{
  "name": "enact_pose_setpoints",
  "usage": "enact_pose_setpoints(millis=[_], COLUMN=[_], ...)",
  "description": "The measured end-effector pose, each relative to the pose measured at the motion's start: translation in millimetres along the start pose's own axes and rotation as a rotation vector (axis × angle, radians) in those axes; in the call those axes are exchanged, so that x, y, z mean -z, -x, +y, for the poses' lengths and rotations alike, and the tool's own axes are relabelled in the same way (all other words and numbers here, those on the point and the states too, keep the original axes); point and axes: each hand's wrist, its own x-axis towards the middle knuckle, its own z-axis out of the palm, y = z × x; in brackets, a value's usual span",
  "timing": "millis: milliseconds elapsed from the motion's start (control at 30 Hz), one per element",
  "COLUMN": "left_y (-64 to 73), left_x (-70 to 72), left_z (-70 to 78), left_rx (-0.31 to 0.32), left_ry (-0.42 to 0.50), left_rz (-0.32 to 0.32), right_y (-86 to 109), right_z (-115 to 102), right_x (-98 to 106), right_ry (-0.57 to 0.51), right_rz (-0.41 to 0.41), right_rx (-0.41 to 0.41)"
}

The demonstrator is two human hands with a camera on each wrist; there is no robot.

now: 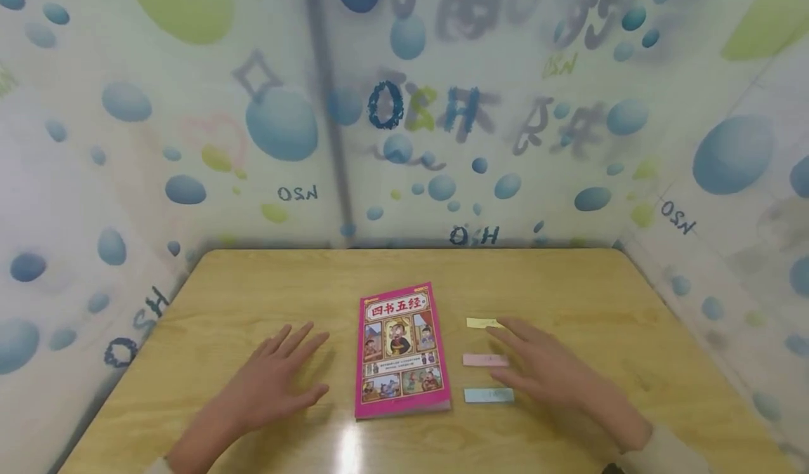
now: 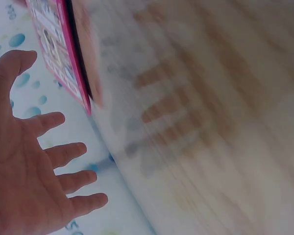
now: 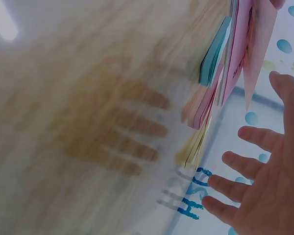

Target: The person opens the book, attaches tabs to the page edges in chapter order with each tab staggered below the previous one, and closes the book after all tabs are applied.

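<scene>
A pink-bordered book (image 1: 402, 351) with cartoon panels on its cover lies closed on the wooden table, between the two hands. To its right three sticky-note pads form a column: yellow (image 1: 482, 323), pink (image 1: 484, 359) and blue (image 1: 489, 395). My left hand (image 1: 274, 379) hovers left of the book, fingers spread and holding nothing; the left wrist view shows its palm (image 2: 27, 171) beside the book's edge. Over the right ends of the pads is my right hand (image 1: 543, 369), fingers extended, nothing in its grasp. In the right wrist view the pads' layered edges show, the blue pad (image 3: 215, 54) nearest.
The pale wooden table (image 1: 272, 277) has rounded far corners. Walls (image 1: 537, 74) printed with blue and green bubbles and lettering stand behind it and at both sides. A bright light reflection shows on the tabletop below the book.
</scene>
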Motion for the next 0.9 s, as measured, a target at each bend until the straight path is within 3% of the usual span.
enact_pose_setpoints(millis=[133,233,400,500,700,900], left_y=[-17.2,-30.5,-41.2,-42.5,-43.6,-47.6], left_x=[-7.7,-15.6,-26.5,-29.3,-33.0,-34.5], left_z=[16.8,30.0,46.3,50.9,54.7,56.8], left_rx=[-0.053,-0.080,-0.092,-0.097,-0.104,-0.097], left_ry=[0.017,0.032,0.072,0.080,0.074,0.049], left_rz=[-0.063,-0.149,-0.277,-0.281,-0.277,-0.288], right_y=[-13.7,-25.0,-43.0,-52.8,-64.0,-61.5], right_z=[1,-1,-11,-20,-42,-60], right_x=[-2,-1,-1,-3,-10,-19], right_ry=[-0.052,-0.113,-0.210,-0.227,-0.167,-0.097], right_rz=[-0.047,-0.088,-0.167,-0.195,-0.200,-0.280], right_rx=[-0.008,-0.033,-0.050,0.014,0.215,0.214])
